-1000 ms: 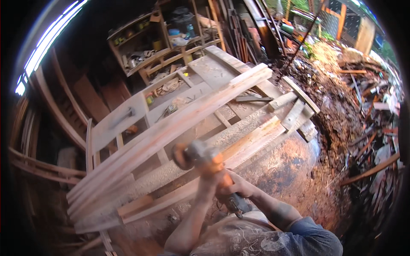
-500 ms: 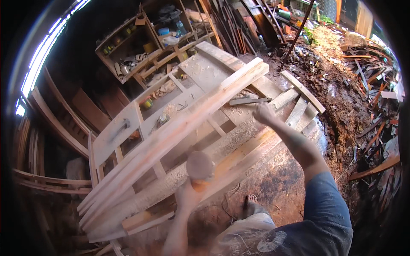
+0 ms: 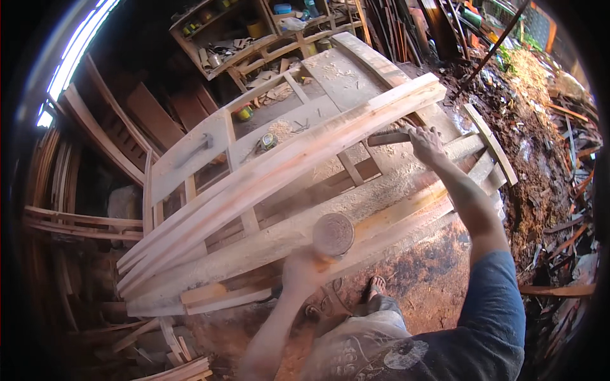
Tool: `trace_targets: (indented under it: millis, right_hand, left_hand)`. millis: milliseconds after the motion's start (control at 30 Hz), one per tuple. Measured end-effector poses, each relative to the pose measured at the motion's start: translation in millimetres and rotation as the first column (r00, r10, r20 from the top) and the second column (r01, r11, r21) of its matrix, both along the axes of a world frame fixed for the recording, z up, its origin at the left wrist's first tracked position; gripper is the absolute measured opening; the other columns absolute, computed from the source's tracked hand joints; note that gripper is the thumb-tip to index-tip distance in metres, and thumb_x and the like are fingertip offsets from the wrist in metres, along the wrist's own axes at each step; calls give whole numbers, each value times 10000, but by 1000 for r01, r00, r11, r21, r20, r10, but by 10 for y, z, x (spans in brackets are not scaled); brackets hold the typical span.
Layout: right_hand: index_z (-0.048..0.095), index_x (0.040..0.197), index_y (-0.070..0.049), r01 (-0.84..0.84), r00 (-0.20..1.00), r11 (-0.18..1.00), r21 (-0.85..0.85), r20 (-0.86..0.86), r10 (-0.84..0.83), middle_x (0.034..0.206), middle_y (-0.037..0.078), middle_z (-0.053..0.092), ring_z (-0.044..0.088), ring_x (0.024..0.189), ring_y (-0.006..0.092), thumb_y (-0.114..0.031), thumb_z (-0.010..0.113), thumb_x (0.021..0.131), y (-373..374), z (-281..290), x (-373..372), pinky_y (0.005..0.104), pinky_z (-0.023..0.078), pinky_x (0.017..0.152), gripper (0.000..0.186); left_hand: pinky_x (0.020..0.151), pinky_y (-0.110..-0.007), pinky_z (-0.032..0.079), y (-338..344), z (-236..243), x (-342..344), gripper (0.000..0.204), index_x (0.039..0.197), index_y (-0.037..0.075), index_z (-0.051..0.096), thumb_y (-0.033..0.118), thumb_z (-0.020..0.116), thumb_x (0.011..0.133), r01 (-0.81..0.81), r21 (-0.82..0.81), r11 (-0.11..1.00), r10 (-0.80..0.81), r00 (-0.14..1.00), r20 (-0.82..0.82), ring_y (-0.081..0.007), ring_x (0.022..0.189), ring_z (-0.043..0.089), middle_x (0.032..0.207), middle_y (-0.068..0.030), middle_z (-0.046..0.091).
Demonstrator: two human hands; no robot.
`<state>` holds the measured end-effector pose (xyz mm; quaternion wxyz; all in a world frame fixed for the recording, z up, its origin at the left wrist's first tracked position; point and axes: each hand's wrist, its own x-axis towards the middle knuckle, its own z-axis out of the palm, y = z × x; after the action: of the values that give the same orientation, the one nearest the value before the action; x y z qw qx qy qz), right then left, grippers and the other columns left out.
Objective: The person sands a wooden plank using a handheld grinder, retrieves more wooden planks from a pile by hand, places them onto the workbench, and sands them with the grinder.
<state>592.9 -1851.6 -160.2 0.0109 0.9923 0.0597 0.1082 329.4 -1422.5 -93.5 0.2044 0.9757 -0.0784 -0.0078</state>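
My left hand (image 3: 300, 273) is shut on an orange and dark angle grinder (image 3: 333, 235), its round disc turned upward, beside long boards on a rough timber workbench (image 3: 181, 162). At the bench's right, my right hand (image 3: 427, 143) has its fingers closed on the end of a dark flat bar (image 3: 389, 139). A stack of pale long boards (image 3: 286, 166) runs diagonally across the bench, just left of that bar. Behind the boards lie a tape measure (image 3: 267, 141) and a hammer (image 3: 202, 145). Sawdust and shavings coat the bench.
A cluttered wooden shelf unit (image 3: 235, 44) stands behind the bench. Long boards (image 3: 105, 146) lean at left. Dark planks (image 3: 438, 28) and a slanting bar (image 3: 486, 54) stand at back right, near heaped scrap (image 3: 572, 190). My sandaled foot (image 3: 377, 285) is below the bench.
My right hand has left the grinder and moved up-right onto the dark bar. The grinder, now held by my left hand alone, has tipped so its disc faces up.
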Motion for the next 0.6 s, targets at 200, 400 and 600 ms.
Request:
trace_targets:
  millis: [200,400,600]
  right_hand:
    - [573,1248,-59,-78,992,895,438,-56,114,809,204,708,687,654,373,-341,642,992,643,1178,-1546,491,528,565,387]
    - [521,1497,-107,-154,920,784,601,-203,336,761,222,690,719,693,349,-215,609,1018,1724,2203,-2916,478,524,636,499]
    - [574,1444,-62,-65,896,917,394,-381,227,753,220,648,652,657,401,-126,595,1001,2044,2472,-3447,499,499,632,448]
  left_hand:
    - [811,-487,556,62,43,38,629,1150,47,637,468,868,743,128,-160,979,-117,990,81,-385,934,692,1023,-177,700]
    - [785,-485,563,109,-123,2,739,1335,64,522,368,881,765,182,-354,917,-139,980,144,-380,947,694,1149,-156,665]
    - [765,-493,566,179,-198,114,774,1365,48,448,328,875,783,191,-454,870,-194,980,39,-398,900,701,1129,-174,656]
